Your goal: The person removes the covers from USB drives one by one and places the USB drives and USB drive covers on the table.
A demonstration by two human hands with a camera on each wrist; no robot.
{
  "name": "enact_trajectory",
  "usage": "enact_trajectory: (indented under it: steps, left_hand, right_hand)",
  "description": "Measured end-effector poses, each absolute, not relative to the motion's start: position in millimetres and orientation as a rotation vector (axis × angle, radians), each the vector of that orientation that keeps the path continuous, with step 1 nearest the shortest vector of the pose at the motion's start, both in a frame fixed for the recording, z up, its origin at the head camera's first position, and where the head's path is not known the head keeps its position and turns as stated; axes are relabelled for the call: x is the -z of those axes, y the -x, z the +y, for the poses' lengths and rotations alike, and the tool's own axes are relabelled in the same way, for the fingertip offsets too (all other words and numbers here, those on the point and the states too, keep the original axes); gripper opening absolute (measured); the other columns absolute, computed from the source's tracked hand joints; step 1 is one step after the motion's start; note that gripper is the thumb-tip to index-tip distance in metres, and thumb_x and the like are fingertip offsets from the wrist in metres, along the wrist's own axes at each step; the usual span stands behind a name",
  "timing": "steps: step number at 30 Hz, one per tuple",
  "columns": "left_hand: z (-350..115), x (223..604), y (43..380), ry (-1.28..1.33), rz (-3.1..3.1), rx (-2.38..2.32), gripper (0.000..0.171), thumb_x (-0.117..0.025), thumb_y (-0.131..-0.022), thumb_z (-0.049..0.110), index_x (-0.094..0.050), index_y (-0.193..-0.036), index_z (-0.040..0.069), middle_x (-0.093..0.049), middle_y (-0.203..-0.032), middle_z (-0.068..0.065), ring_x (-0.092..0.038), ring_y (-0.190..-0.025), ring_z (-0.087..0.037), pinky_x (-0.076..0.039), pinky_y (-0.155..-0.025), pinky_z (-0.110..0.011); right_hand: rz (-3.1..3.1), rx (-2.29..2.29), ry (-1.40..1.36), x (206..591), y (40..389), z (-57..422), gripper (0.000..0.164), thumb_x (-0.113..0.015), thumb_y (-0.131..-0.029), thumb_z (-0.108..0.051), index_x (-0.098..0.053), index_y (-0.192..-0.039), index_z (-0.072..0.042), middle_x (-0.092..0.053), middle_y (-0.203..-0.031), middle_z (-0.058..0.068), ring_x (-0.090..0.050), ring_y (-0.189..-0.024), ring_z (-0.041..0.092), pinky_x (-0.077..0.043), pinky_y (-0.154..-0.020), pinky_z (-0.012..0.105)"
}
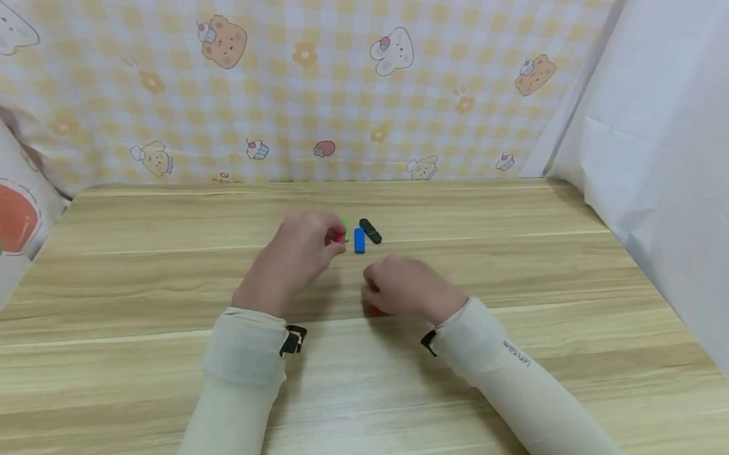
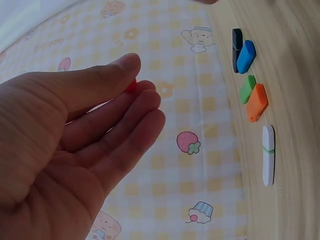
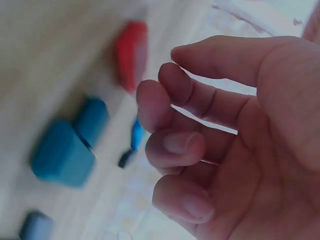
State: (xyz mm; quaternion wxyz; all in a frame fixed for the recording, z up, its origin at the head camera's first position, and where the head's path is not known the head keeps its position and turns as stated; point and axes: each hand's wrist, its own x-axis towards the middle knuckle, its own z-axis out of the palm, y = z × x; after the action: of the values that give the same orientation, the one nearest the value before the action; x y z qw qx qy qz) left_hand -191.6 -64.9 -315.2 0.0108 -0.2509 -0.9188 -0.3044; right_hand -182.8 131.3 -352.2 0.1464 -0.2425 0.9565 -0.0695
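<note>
My left hand (image 1: 291, 261) pinches a small red piece (image 2: 131, 86) between thumb and index finger, most of it hidden by the fingertips. Just right of that hand lie a blue stick (image 1: 359, 240) and a black stick (image 1: 370, 230) shaped like a capped USB drive. My right hand (image 1: 409, 284) is low over the table, fingers loosely bent and nothing between them in the right wrist view. Another red piece (image 3: 132, 55) lies on the table beside its fingertips. Two teal pieces (image 3: 65, 155), one large and one small, lie side by side close by.
In the left wrist view, a green piece (image 2: 247, 90) and an orange one (image 2: 257, 103) lie together, with a white stick with a green band (image 2: 268, 155) farther along. A dark grey piece (image 3: 36, 226) shows near the right hand. A checked cloth (image 1: 311, 69) hangs behind the wooden table (image 1: 88, 247).
</note>
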Motion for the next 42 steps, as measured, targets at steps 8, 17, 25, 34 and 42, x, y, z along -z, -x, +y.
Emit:
enact_trajectory:
  steps: [8,17,25,34,42]
  left_hand:
    - [-54,319,194,0.808,-3.055,0.866,0.007,-0.075,-0.101,0.006,-0.078,-0.105,0.001,-0.077,-0.098,-0.010,-0.065,-0.087,-0.024,-0.059,-0.080,-0.033]
    - [-41,331,191,0.828,-3.162,0.846,0.004,-0.073,-0.101,0.002,-0.075,-0.099,0.000,-0.072,-0.091,-0.009,-0.062,-0.082,-0.021,-0.055,-0.075,-0.028]
    - [-31,344,189,0.789,-3.226,0.757,0.004,-0.075,-0.100,0.004,-0.071,-0.099,0.003,-0.068,-0.088,-0.008,-0.061,-0.081,-0.022,-0.052,-0.072,-0.029]
    - [-28,355,190,0.779,-3.292,0.695,0.006,-0.075,-0.096,-0.002,-0.074,-0.096,0.003,-0.071,-0.089,-0.006,-0.062,-0.079,-0.022,-0.053,-0.073,-0.030]
    - [-25,360,190,0.742,-3.316,0.789,0.008,-0.073,-0.096,-0.005,-0.073,-0.093,0.002,-0.069,-0.086,-0.007,-0.060,-0.078,-0.022,-0.049,-0.069,-0.028]
  right_hand:
    - [2.773,0.345,0.634,326,190,157,0.023,-0.061,-0.110,-0.024,-0.071,-0.093,-0.011,-0.064,-0.074,0.001,-0.054,-0.060,0.015,-0.046,-0.059,0.027]
    - [2.802,0.405,0.657,313,195,175,0.021,-0.063,-0.110,-0.023,-0.075,-0.103,-0.008,-0.068,-0.078,0.003,-0.058,-0.063,0.015,-0.051,-0.062,0.029]
    - [2.809,0.422,0.666,309,196,181,0.023,-0.060,-0.110,-0.023,-0.076,-0.105,-0.006,-0.072,-0.084,0.004,-0.060,-0.064,0.015,-0.054,-0.066,0.032]
    - [2.793,0.423,0.649,308,198,187,0.023,-0.061,-0.111,-0.026,-0.074,-0.103,-0.009,-0.071,-0.082,0.003,-0.060,-0.065,0.015,-0.053,-0.065,0.032]
    - [2.775,0.431,0.653,306,199,188,0.027,-0.061,-0.111,-0.028,-0.075,-0.108,-0.006,-0.070,-0.081,0.002,-0.058,-0.066,0.015,-0.051,-0.065,0.031]
